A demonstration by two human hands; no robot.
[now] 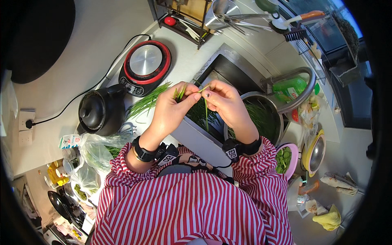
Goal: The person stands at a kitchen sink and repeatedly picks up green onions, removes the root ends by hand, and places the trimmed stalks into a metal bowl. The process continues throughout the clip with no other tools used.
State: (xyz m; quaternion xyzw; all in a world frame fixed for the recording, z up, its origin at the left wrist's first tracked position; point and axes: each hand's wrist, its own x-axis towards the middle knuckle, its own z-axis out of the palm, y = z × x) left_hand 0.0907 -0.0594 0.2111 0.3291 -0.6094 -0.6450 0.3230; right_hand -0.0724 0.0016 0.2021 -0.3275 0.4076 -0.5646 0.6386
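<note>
Thin green chive-like blades [180, 93] are gripped in my left hand [171, 108], its thumb and fingertips closed on them. My right hand [228, 104] pinches a pale end of a blade [204, 88] between thumb and forefinger. The two sets of fingertips almost meet above the near edge of the steel sink [219, 62]. One long blade [206, 116] hangs below them. To the left, a loose bunch of similar greens [144, 102] lies on the white counter. More greens lie under my hands in the sink, and others fill a round steel pot [277, 118] at the right.
A black teapot [95, 113] and a red-ringed electric hotplate [145, 65] stand left of the sink. The curved faucet [309, 88] arches over the pot, near a green detergent bottle [289, 88]. A pink bowl [294, 159] holds leaves. Plastic bags [98, 150] sit at my left.
</note>
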